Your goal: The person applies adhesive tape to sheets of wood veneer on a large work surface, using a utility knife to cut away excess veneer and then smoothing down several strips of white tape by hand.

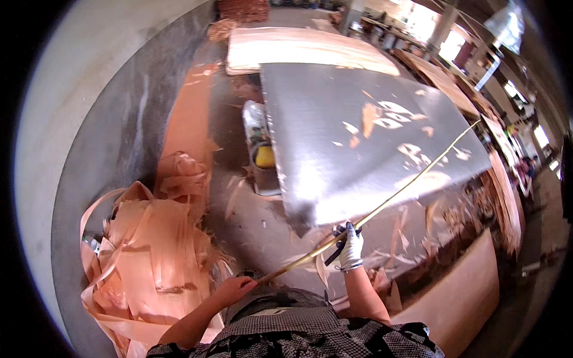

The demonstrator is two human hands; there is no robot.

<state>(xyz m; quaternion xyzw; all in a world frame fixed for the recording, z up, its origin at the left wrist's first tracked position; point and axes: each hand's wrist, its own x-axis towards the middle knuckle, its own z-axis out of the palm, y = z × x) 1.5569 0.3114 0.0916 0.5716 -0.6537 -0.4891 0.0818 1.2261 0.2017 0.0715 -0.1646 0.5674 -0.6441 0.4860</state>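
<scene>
A long, thin, yellowish stick (399, 192) slants across my front, its thin end reaching over the table to the far right. My right hand (351, 249), in a white glove with dark fingers, is closed round the stick toward its thicker near end. A short black bar-like thing (334, 255) shows at the same hand; I cannot make out its kind. My bare left hand (234, 291) is low on the left, its fingers stretched toward the stick's near end. Whether the fingertips touch the stick is unclear.
A dark, smooth-topped table (322, 131) carries scattered veneer scraps (391, 117). Beside it stands a container with a yellow thing (264, 157). A heap of orange-brown veneer sheets (155, 250) lies at left by the wall (119, 119). Pale sheets (304, 48) are stacked beyond.
</scene>
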